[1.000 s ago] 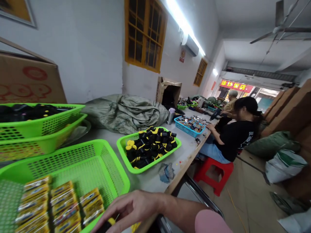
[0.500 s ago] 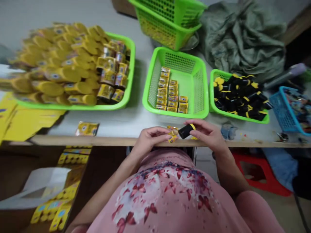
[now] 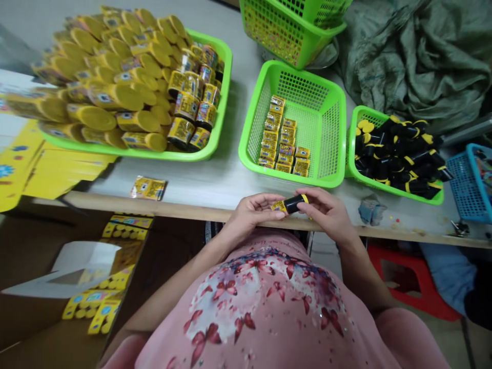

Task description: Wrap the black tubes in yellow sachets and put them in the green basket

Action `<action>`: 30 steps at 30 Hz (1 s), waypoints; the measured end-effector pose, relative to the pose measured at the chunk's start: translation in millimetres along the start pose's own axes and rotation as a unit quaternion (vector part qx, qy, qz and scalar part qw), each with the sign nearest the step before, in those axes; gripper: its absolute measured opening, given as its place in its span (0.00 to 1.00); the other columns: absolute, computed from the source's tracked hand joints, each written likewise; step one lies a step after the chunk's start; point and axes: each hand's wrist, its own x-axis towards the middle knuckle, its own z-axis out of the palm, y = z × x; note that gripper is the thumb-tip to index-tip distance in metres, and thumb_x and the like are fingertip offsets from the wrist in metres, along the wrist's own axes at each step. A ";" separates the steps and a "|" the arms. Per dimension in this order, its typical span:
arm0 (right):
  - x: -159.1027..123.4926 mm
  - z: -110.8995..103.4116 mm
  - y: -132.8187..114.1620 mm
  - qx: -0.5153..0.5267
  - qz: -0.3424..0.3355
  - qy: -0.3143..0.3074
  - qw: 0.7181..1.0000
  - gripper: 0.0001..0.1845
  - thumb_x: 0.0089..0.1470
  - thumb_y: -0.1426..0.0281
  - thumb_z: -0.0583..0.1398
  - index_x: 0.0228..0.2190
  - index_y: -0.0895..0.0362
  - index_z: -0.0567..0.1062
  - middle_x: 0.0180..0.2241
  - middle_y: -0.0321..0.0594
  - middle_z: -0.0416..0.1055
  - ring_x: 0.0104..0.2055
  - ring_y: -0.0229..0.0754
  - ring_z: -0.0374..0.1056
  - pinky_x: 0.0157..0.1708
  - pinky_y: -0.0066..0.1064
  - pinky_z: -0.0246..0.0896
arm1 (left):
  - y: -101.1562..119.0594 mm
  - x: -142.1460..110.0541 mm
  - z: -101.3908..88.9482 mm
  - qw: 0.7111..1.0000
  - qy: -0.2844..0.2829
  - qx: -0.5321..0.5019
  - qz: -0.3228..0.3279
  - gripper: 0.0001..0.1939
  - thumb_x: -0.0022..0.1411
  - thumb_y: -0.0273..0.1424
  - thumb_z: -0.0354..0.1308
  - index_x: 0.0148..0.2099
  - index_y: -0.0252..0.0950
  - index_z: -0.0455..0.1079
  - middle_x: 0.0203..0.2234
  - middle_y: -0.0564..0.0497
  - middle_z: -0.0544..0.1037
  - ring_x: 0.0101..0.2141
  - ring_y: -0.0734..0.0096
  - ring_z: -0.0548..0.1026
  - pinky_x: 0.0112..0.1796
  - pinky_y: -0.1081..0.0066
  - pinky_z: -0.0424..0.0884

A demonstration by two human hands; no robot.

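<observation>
At the table's front edge, my right hand (image 3: 326, 207) pinches a small black cylinder with a yellow end (image 3: 294, 204). My left hand (image 3: 255, 210) grips a yellow printed sleeve (image 3: 278, 206), which sits around or against the cylinder's left end; the fingers hide part of it. Just beyond both hands stands a green basket (image 3: 334, 177) with rows of small yellow-wrapped cylinders (image 3: 286, 149) on its left side. To its right, a smaller green basket (image 3: 388, 187) is heaped with black cylinders with yellow ends (image 3: 400, 154).
A large green basket (image 3: 221, 123) at left is piled with yellow-capped tubes (image 3: 115, 97). A flat stack of yellow sleeves (image 3: 149, 188) lies near the edge. Stacked green baskets (image 3: 292, 36), grey-green cloth (image 3: 415, 61) and a blue basket (image 3: 465, 182) stand behind and right. An open carton (image 3: 34, 277) is below left.
The yellow sleeve and the black cylinder, apart before, now meet end to end between my hands. The whole view has shifted slightly, with the baskets appearing farther right.
</observation>
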 end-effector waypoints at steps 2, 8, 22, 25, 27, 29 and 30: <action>-0.6 2.3 0.2 -0.002 -0.005 0.001 1.000 0.17 0.58 0.60 0.65 0.46 0.53 0.79 0.43 0.42 0.77 0.40 0.39 0.73 0.39 0.32 0.74 | -0.3 -0.6 1.4 1.000 0.010 0.018 0.004 0.19 0.41 0.30 0.77 0.39 0.37 0.81 0.32 0.52 0.84 0.31 0.71 0.78 0.40 0.69 0.73; -2.2 3.2 -5.7 -0.062 -0.071 -0.011 0.995 0.14 0.60 0.63 0.63 0.48 0.50 0.79 0.44 0.41 0.78 0.45 0.41 0.74 0.43 0.36 0.74 | 1.1 -3.4 4.1 0.994 0.048 0.093 0.042 0.15 0.42 0.31 0.76 0.35 0.37 0.81 0.33 0.52 0.83 0.34 0.69 0.77 0.41 0.68 0.72; -16.9 32.1 15.6 -0.179 -0.179 -0.001 0.967 0.28 0.69 0.64 0.50 0.67 0.52 0.58 0.64 0.48 0.65 0.67 0.48 0.60 0.64 0.50 0.60 | -3.9 7.8 7.9 1.000 0.014 -0.005 0.008 0.18 0.45 0.33 0.75 0.39 0.35 0.79 0.28 0.52 0.82 0.27 0.73 0.78 0.33 0.72 0.76; -15.8 26.5 14.3 -0.120 -0.134 0.015 0.984 0.22 0.68 0.67 0.52 0.61 0.47 0.68 0.58 0.42 0.73 0.61 0.45 0.68 0.61 0.47 0.64 | -1.3 5.7 9.8 0.999 -0.007 -0.025 -0.026 0.20 0.46 0.33 0.76 0.41 0.35 0.77 0.28 0.53 0.82 0.26 0.72 0.79 0.33 0.71 0.78; -13.8 22.9 12.4 -0.071 -0.121 0.020 0.990 0.18 0.67 0.67 0.54 0.55 0.47 0.74 0.52 0.40 0.77 0.56 0.44 0.72 0.58 0.44 0.67 | 1.8 4.4 10.7 0.998 -0.023 -0.042 -0.048 0.21 0.46 0.34 0.76 0.41 0.35 0.76 0.27 0.53 0.82 0.25 0.71 0.80 0.32 0.71 0.79; -12.7 21.8 11.1 -0.027 -0.095 0.028 0.995 0.16 0.65 0.67 0.57 0.51 0.47 0.77 0.49 0.39 0.79 0.53 0.43 0.74 0.55 0.41 0.69 | 5.1 3.2 10.6 0.996 -0.038 -0.057 -0.064 0.21 0.47 0.36 0.75 0.42 0.34 0.77 0.29 0.51 0.83 0.25 0.71 0.80 0.32 0.71 0.79; -12.7 22.2 10.9 -0.010 -0.078 0.035 0.996 0.15 0.65 0.67 0.57 0.50 0.47 0.78 0.48 0.39 0.79 0.51 0.42 0.74 0.54 0.40 0.70 | 6.5 2.5 10.1 0.994 -0.044 -0.065 -0.071 0.21 0.48 0.36 0.75 0.43 0.33 0.77 0.31 0.50 0.84 0.25 0.70 0.81 0.32 0.70 0.80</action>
